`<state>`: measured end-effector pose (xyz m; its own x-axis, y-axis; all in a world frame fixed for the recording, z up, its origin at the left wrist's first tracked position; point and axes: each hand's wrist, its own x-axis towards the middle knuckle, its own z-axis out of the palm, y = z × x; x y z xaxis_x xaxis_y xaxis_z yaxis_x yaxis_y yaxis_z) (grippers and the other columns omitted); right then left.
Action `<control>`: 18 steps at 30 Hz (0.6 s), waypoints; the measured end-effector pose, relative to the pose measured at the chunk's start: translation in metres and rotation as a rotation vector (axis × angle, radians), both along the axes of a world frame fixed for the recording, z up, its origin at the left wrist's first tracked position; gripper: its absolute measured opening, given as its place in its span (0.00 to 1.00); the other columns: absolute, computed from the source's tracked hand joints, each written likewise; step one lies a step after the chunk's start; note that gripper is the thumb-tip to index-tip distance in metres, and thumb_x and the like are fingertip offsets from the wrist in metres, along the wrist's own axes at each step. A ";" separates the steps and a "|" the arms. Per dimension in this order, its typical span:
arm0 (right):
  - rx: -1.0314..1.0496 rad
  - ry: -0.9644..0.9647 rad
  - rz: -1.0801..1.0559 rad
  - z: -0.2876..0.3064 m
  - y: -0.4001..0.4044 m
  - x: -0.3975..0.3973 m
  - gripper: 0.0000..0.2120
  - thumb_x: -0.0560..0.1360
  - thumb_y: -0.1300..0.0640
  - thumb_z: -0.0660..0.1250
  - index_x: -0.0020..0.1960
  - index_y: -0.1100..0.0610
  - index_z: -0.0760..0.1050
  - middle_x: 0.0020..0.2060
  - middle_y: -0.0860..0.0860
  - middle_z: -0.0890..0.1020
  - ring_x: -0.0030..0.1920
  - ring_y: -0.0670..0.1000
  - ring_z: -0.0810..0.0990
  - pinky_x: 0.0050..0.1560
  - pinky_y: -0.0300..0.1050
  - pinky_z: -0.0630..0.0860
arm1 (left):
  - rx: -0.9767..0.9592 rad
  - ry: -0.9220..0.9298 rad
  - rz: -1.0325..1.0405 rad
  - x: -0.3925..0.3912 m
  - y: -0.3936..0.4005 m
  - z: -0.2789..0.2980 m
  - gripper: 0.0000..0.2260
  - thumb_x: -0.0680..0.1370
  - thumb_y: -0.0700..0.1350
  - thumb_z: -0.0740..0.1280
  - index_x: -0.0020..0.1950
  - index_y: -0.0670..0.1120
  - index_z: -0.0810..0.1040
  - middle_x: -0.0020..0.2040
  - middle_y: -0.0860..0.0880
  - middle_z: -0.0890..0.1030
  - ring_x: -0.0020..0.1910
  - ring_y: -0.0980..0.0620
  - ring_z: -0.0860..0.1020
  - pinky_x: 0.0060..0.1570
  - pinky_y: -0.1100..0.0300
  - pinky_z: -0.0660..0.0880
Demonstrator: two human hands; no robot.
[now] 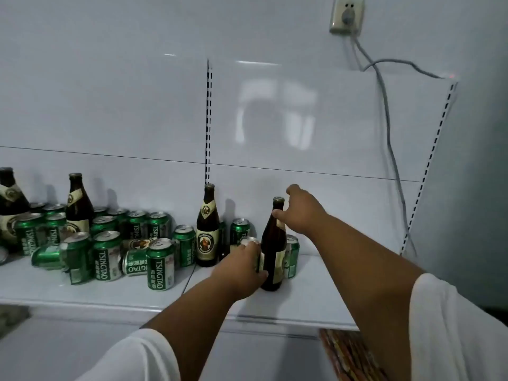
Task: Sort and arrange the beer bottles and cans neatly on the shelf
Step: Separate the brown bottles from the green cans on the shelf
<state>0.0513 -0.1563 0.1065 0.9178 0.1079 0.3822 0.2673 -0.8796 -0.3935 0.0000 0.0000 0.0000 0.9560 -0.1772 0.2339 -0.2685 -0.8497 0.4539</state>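
On the white shelf (316, 295) a brown beer bottle (272, 251) stands upright near the middle. My right hand (301, 209) grips its neck just under the cap. My left hand (243, 266) is wrapped around a green can (250, 241) right beside that bottle, and most of the can is hidden by my fingers. Another brown bottle with a cream label (208, 229) stands to the left. Behind the held bottle, one green can (292, 255) stands on the right and another (240, 229) further back.
Several green Tsingtao cans (160, 264), some lying on their sides, crowd the left of the shelf with two more brown bottles (78, 204). A grey cable (390, 138) hangs from a wall socket (347, 15) at the right. The slotted upright (208, 119) divides the back panel.
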 end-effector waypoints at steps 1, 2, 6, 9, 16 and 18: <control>0.020 0.016 -0.008 -0.004 0.000 0.007 0.31 0.74 0.48 0.71 0.70 0.59 0.63 0.60 0.58 0.75 0.59 0.58 0.76 0.54 0.49 0.74 | -0.023 0.008 0.008 0.006 -0.003 -0.002 0.25 0.76 0.52 0.69 0.70 0.50 0.65 0.65 0.46 0.73 0.61 0.45 0.75 0.58 0.53 0.74; 0.048 0.023 -0.014 -0.008 0.000 0.014 0.31 0.74 0.47 0.71 0.70 0.59 0.62 0.59 0.58 0.76 0.58 0.58 0.77 0.53 0.48 0.74 | -0.041 0.016 0.022 0.013 -0.006 -0.005 0.25 0.76 0.52 0.69 0.70 0.50 0.65 0.65 0.46 0.73 0.62 0.45 0.75 0.58 0.53 0.73; 0.205 0.105 0.030 -0.039 0.002 0.038 0.22 0.76 0.46 0.68 0.64 0.58 0.69 0.54 0.54 0.78 0.56 0.57 0.78 0.50 0.46 0.73 | -0.112 0.033 0.034 0.032 -0.016 -0.017 0.24 0.76 0.52 0.70 0.69 0.49 0.66 0.64 0.48 0.76 0.60 0.48 0.76 0.51 0.59 0.70; 0.286 0.056 0.065 -0.052 0.001 0.044 0.13 0.78 0.47 0.66 0.55 0.56 0.73 0.48 0.52 0.77 0.53 0.55 0.78 0.47 0.45 0.70 | -0.169 0.010 0.058 0.045 -0.023 -0.025 0.21 0.74 0.54 0.71 0.62 0.51 0.68 0.57 0.51 0.80 0.52 0.52 0.79 0.49 0.57 0.76; 0.327 -0.276 0.022 0.009 -0.005 0.029 0.15 0.75 0.42 0.68 0.46 0.54 0.73 0.42 0.50 0.78 0.43 0.52 0.78 0.43 0.46 0.74 | -0.524 -0.172 0.076 0.054 -0.036 -0.004 0.33 0.64 0.66 0.72 0.64 0.55 0.70 0.55 0.57 0.79 0.53 0.60 0.79 0.54 0.55 0.79; 0.404 -0.386 0.033 0.048 -0.002 0.017 0.16 0.74 0.41 0.69 0.44 0.54 0.73 0.40 0.49 0.78 0.40 0.50 0.78 0.40 0.46 0.75 | -0.699 -0.236 0.050 0.050 -0.044 0.020 0.33 0.65 0.60 0.78 0.65 0.55 0.69 0.55 0.59 0.79 0.52 0.62 0.79 0.53 0.60 0.79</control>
<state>0.0685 -0.1580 0.1542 0.7013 -0.0901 0.7072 0.4841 -0.6681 -0.5651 0.0500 -0.0440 0.0201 0.8692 0.1314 0.4767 -0.3945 -0.3971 0.8287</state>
